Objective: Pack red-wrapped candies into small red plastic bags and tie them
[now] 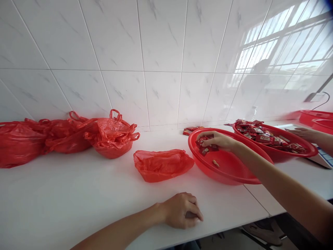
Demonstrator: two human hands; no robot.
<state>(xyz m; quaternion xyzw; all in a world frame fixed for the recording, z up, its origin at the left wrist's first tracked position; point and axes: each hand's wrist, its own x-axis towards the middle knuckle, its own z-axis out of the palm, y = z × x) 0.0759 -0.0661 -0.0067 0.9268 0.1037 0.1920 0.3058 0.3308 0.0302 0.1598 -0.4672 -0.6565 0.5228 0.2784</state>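
Observation:
My left hand (182,211) rests on the white table with its fingers loosely curled and nothing visible in them. Beyond it lies a thin red plastic bag (162,166), its mouth spread open. My right hand (220,139) reaches into a wide red basin (234,175), fingers closed around several small red wrapped packets (205,147) at the basin's far left side. Part of these packets is hidden by the fingers. Lower in the basin sits a small tan, peanut-shaped piece (215,163).
Several filled red plastic bags (111,137) stand at the left by the tiled wall. A second red basin (286,151) holds many wrapped packets. Another person's hand (303,133) is beside it. More packets (191,130) lie behind the near basin. Other red tubs (316,116) stand far right.

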